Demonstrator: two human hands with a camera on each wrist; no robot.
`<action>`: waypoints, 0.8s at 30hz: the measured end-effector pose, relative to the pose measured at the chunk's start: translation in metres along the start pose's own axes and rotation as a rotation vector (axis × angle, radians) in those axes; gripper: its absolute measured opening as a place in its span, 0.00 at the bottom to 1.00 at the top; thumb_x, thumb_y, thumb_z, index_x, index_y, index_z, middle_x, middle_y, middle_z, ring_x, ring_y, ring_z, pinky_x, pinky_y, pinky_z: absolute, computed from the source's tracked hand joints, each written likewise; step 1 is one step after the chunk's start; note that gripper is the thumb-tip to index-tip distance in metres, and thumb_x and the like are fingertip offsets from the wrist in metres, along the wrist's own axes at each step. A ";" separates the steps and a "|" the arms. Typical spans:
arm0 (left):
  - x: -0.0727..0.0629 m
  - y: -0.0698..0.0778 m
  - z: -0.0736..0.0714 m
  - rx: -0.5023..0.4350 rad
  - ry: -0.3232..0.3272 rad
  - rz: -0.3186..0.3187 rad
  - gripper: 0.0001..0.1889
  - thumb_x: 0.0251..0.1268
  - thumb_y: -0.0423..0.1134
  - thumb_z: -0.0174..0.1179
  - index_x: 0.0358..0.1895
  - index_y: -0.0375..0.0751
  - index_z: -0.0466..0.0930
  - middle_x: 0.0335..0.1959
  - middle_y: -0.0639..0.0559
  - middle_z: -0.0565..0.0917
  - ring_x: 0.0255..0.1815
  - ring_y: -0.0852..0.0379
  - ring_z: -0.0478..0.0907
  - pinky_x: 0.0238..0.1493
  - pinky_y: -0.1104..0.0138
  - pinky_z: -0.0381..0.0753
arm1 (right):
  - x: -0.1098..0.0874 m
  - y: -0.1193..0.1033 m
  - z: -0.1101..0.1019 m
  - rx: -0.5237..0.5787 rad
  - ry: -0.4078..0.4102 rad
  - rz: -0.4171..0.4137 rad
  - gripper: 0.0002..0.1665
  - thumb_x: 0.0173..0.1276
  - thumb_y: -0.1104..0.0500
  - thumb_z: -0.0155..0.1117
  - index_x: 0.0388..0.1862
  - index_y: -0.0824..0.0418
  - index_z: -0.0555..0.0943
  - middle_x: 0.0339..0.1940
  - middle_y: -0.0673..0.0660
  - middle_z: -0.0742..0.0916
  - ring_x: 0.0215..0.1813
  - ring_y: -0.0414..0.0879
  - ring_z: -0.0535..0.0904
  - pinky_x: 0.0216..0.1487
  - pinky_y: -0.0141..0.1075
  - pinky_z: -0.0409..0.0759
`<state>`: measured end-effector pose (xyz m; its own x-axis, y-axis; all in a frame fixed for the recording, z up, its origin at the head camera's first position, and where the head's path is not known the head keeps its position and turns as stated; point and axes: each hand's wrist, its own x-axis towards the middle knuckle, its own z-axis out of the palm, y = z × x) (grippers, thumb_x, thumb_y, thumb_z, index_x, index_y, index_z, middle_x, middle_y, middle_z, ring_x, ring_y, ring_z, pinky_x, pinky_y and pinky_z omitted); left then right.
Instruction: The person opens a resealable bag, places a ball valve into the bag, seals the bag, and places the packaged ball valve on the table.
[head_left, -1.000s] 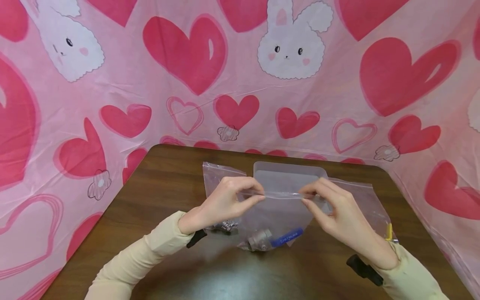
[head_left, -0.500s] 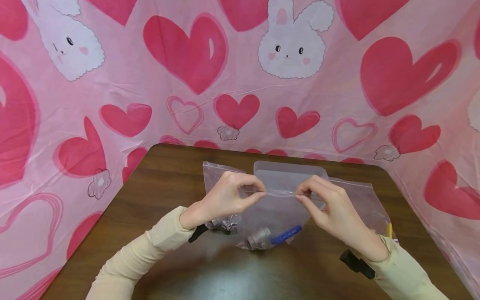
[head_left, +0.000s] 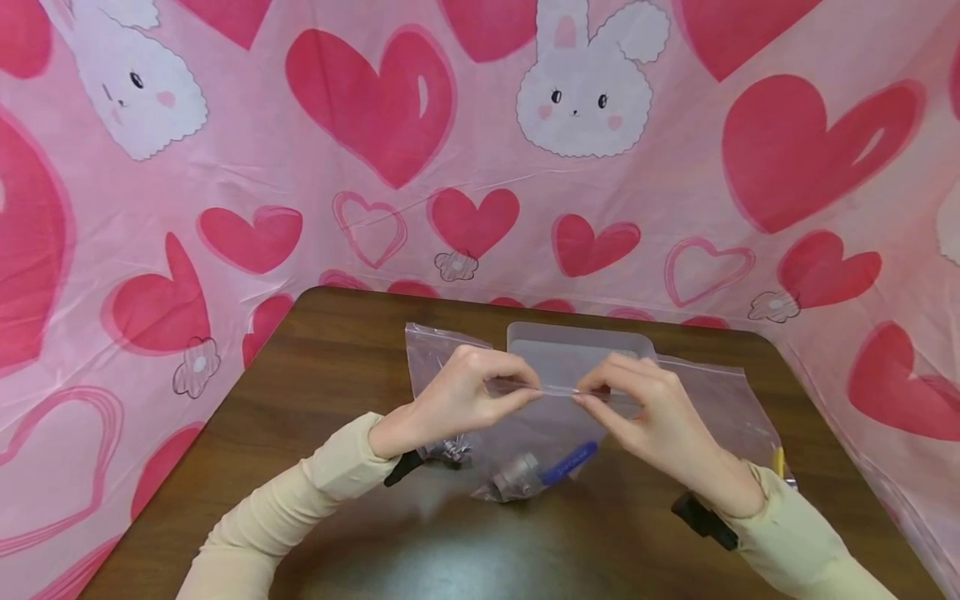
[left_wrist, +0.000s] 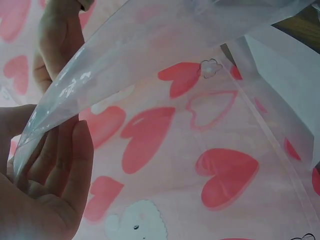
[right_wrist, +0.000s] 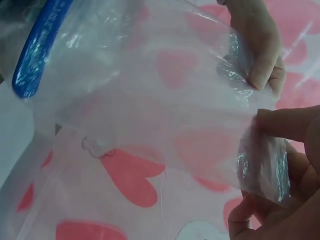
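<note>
A clear zip bag [head_left: 551, 425] hangs between the two hands, its top edge stretched level. My left hand [head_left: 472, 392] pinches that edge between thumb and fingers, and my right hand [head_left: 645, 404] pinches it a short gap away. Down in the bag lies a grey metal valve [head_left: 517, 477] with a blue lever handle [head_left: 570, 463], whose white lettering is too blurred to read. The right wrist view shows the blue handle [right_wrist: 40, 50] through the film. In the left wrist view the bag's film [left_wrist: 70, 90] runs up from the left thumb and fingers.
Behind the hands stands a translucent plastic tray [head_left: 577, 333]. A second zip bag [head_left: 442, 337] with small metal parts [head_left: 453, 451] lies to the left. Another bag [head_left: 720, 400] lies at the right, near a yellow-handled item [head_left: 778, 461]. The wooden table [head_left: 352, 350] meets a pink heart-printed cloth.
Both hands have come closer together along the bag's top edge, the right hand moving left and the left slightly right. The valve hangs in much the same place.
</note>
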<state>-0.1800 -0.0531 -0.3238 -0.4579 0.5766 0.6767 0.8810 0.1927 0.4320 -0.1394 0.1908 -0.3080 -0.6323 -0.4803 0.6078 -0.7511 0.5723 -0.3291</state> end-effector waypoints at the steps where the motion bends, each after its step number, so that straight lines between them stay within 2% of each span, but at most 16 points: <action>1: 0.000 0.000 0.000 -0.002 -0.001 0.000 0.03 0.57 0.33 0.71 0.31 0.44 0.86 0.27 0.56 0.88 0.28 0.70 0.81 0.35 0.80 0.79 | 0.001 -0.001 0.000 -0.004 -0.001 0.002 0.07 0.60 0.61 0.75 0.32 0.48 0.85 0.29 0.38 0.83 0.36 0.30 0.77 0.42 0.30 0.70; 4: 0.000 -0.001 0.001 0.001 0.000 -0.003 0.03 0.58 0.33 0.70 0.31 0.43 0.86 0.27 0.56 0.87 0.29 0.69 0.82 0.36 0.79 0.81 | 0.003 -0.002 0.000 -0.024 -0.001 -0.005 0.11 0.58 0.63 0.76 0.31 0.47 0.84 0.28 0.37 0.82 0.35 0.29 0.76 0.40 0.33 0.67; 8: 0.001 -0.002 0.000 0.014 0.000 -0.007 0.02 0.58 0.34 0.71 0.31 0.43 0.87 0.27 0.56 0.88 0.28 0.69 0.81 0.35 0.79 0.80 | 0.005 -0.002 0.001 -0.044 0.011 -0.061 0.14 0.55 0.65 0.76 0.32 0.47 0.83 0.27 0.37 0.82 0.33 0.30 0.75 0.39 0.34 0.63; 11: 0.001 -0.003 0.001 0.009 -0.010 0.014 0.02 0.57 0.34 0.72 0.33 0.43 0.88 0.27 0.56 0.88 0.24 0.71 0.79 0.31 0.80 0.78 | 0.007 -0.003 0.004 -0.060 0.031 -0.127 0.04 0.62 0.54 0.74 0.32 0.49 0.85 0.26 0.39 0.83 0.30 0.30 0.74 0.38 0.32 0.59; 15: 0.003 -0.003 0.002 0.001 -0.015 0.060 0.03 0.57 0.34 0.72 0.33 0.43 0.88 0.27 0.56 0.89 0.22 0.72 0.76 0.30 0.81 0.77 | 0.009 -0.006 0.009 -0.087 0.053 -0.184 0.16 0.71 0.42 0.60 0.30 0.48 0.86 0.23 0.39 0.82 0.25 0.30 0.70 0.36 0.29 0.56; 19: 0.003 -0.001 0.004 0.022 -0.009 0.072 0.01 0.58 0.33 0.69 0.32 0.43 0.88 0.26 0.57 0.88 0.24 0.72 0.78 0.31 0.83 0.77 | 0.013 -0.009 0.011 -0.091 0.055 -0.200 0.06 0.63 0.56 0.72 0.27 0.47 0.84 0.20 0.38 0.78 0.24 0.30 0.68 0.35 0.28 0.56; 22: 0.003 0.000 0.004 0.038 -0.013 0.063 0.02 0.60 0.33 0.67 0.32 0.43 0.87 0.26 0.58 0.88 0.26 0.72 0.79 0.32 0.83 0.77 | 0.015 -0.009 0.012 -0.086 0.042 -0.196 0.13 0.52 0.66 0.73 0.25 0.46 0.82 0.20 0.38 0.77 0.23 0.30 0.68 0.34 0.28 0.57; 24: 0.002 0.000 0.003 0.045 -0.014 0.053 0.02 0.60 0.34 0.67 0.31 0.43 0.87 0.26 0.58 0.88 0.26 0.72 0.79 0.32 0.82 0.77 | 0.016 -0.008 0.012 -0.088 0.034 -0.189 0.15 0.52 0.67 0.73 0.25 0.46 0.81 0.19 0.38 0.76 0.24 0.29 0.68 0.33 0.29 0.57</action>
<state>-0.1806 -0.0491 -0.3244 -0.4093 0.5978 0.6893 0.9085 0.1967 0.3688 -0.1453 0.1706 -0.3044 -0.4741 -0.5627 0.6772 -0.8353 0.5307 -0.1437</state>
